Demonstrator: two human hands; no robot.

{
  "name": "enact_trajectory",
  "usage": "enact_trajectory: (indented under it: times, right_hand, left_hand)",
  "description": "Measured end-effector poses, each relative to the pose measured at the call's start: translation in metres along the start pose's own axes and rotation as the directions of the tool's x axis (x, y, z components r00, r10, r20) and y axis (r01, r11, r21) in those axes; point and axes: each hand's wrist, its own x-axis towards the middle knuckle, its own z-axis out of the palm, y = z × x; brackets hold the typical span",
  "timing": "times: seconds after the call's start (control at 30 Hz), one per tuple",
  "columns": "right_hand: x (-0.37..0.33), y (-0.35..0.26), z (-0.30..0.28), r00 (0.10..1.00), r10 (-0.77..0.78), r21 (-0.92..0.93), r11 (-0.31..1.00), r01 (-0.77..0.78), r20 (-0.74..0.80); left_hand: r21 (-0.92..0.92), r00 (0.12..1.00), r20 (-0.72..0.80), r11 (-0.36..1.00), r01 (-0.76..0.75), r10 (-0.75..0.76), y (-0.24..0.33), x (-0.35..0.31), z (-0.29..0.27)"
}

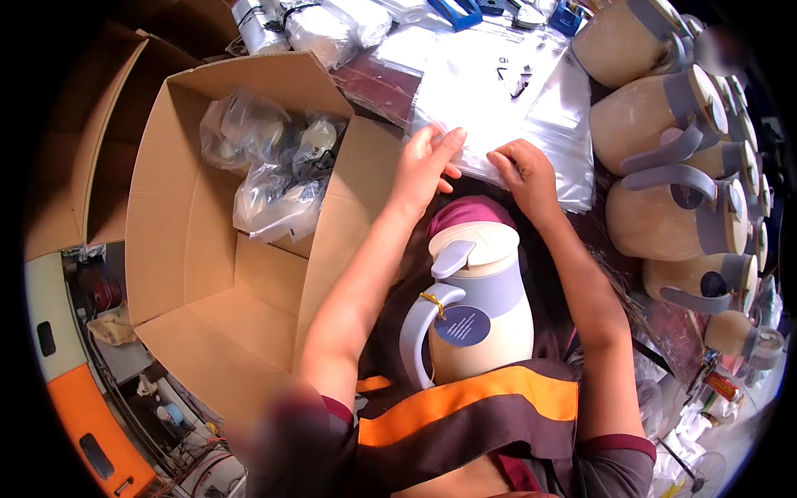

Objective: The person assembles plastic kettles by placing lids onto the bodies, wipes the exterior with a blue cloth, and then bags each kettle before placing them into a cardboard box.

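Note:
A stack of clear plastic bags (465, 108) lies on the table in front of me. At its near left edge is my left hand (422, 170), its fingers apart and touching the bags. My right hand (528, 174) has thumb and fingertips pinched together on the near edge of a plastic bag. Below my hands, a cream jug (490, 340) with a grey handle and collar stands upright against my lap, its lid closed. From its handle a round dark tag (462, 326) hangs on a gold tie. Behind the lid shows a maroon cloth (470, 214).
To my left, an open cardboard box (195, 207) holds several bagged items (278, 199). Several more cream jugs (664, 217) lie on their sides, stacked at the right. Wrapped plastic bundles (320, 33) and blue tools (457, 12) occupy the far table edge.

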Motion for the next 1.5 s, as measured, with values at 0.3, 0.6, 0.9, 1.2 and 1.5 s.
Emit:
enact_trajectory:
  times: [0.3, 0.6, 0.9, 1.2, 1.5]
  right_hand:
    - [-0.01, -0.007, 0.004, 0.965, -0.23, -0.187, 0.961, 0.206, -0.122]
    - [-0.003, -0.006, -0.017, 0.933, 0.333, 0.392, 0.847, -0.36, 0.137]
    - [0.003, 0.035, -0.035, 0.849, 0.528, 0.967, 0.229, -0.112, -0.026]
    - [0.006, -0.023, -0.022, 0.956, 0.295, 0.866, 0.477, -0.15, 0.003]
    - [-0.023, -0.056, -0.027, 0.873, 0.439, 0.962, -0.251, -0.108, 0.213]
  left_hand:
    - [0.079, 0.939, -0.225, 0.966, -0.248, 0.259, -0.012, 0.013, 0.002]
    - [-0.18, 0.955, -0.297, 0.982, -0.052, -0.004, -0.01, 0.019, -0.022]
    - [0.622, 0.745, -0.284, 0.707, -0.336, 0.604, -0.019, 0.018, -0.035]
    - [0.285, 0.869, 0.09, 0.824, -0.49, 0.486, 0.01, 0.02, 0.042]
    - [-0.701, 0.893, 0.44, 0.658, 0.274, 0.097, 0.036, -0.026, 0.005]
